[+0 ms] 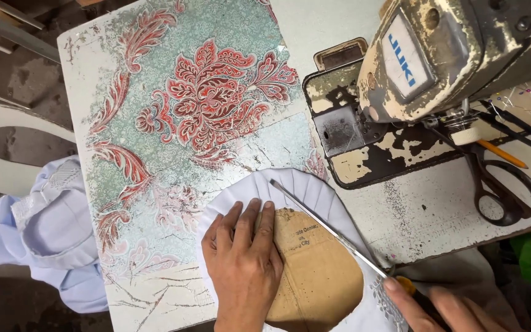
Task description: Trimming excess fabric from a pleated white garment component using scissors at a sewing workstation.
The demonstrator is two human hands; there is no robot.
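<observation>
The left hand (244,261) lies flat, palm down and fingers spread, on a piece of brown cardboard (318,276) cut to a rounded shape, pressing its left part. The cardboard sits on top of a white pleated cloth (305,187), whose folds fan out past the cardboard's upper edge; both lie at the near edge of the bench (401,215), where its plain white part meets a floral sheet (204,104) in red and pale green that covers the left side. The right hand (444,310) is closed around the orange handle of a long thin metal tool (324,224), only partly in view at the lower right corner. The tool's shaft runs up and to the left across the cardboard's upper right edge, and its tip rests on the pleats near the top of the cloth. A patch of white lace (388,301) shows beside the right hand's fingers. Behind the cloth stands a worn sewing machine (437,55) with flaking cream paint, on a dark chipped base plate (370,150). Dark scissors (502,184) and an orange pencil (502,154) lie on the bench to the right of the plate. More white cloth (50,227) is heaped off the bench's left edge.
</observation>
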